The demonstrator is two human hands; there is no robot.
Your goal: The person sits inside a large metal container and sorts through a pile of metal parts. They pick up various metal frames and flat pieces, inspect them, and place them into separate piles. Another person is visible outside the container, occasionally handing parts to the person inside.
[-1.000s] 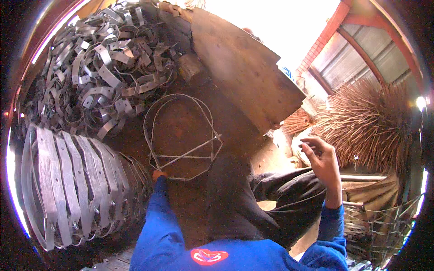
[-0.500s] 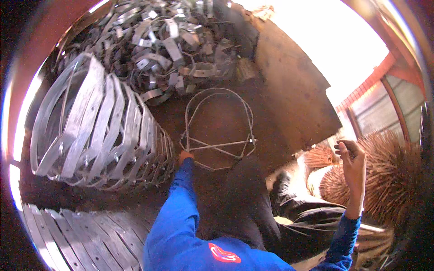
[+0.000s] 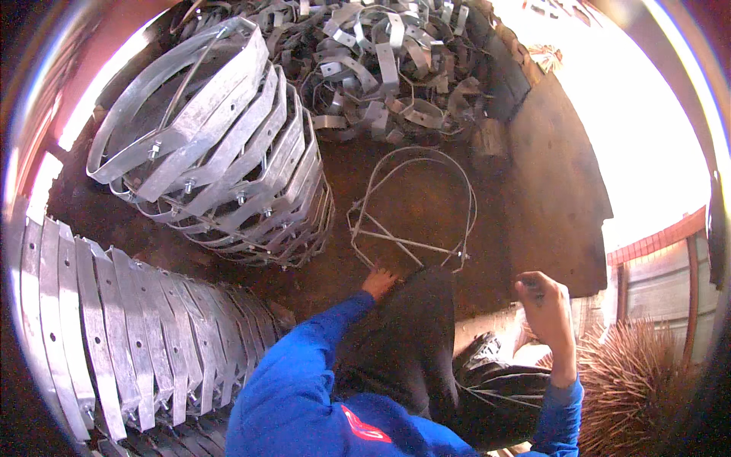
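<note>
Two bent metal band frames [image 3: 421, 155] with rods and bolts lie overlapped on the brown work surface, just beyond my knee. My left hand [image 3: 379, 282] is at their near edge, beside my dark trousers, its fingers stretched out and nothing visible in it. I cannot tell whether it touches the metal. Raised at the right, apart from the frames, my right hand [image 3: 547, 308] has curled fingers. A dark patch shows at its fingers, and whether that is a small object or grime is unclear.
A long stack of nested metal clamps [image 3: 221, 114] leans at the left, with another row [image 3: 114, 327] below it. A heap of loose metal brackets [image 3: 388, 65] fills the back. Bundled thin rods [image 3: 628, 388] stand at the lower right, near a brown board [image 3: 560, 183].
The view has shifted, so the stacks and frames sit elsewhere in it. My left hand has moved right along the frames' near edge, and its fingers now show. My right hand stays raised.
</note>
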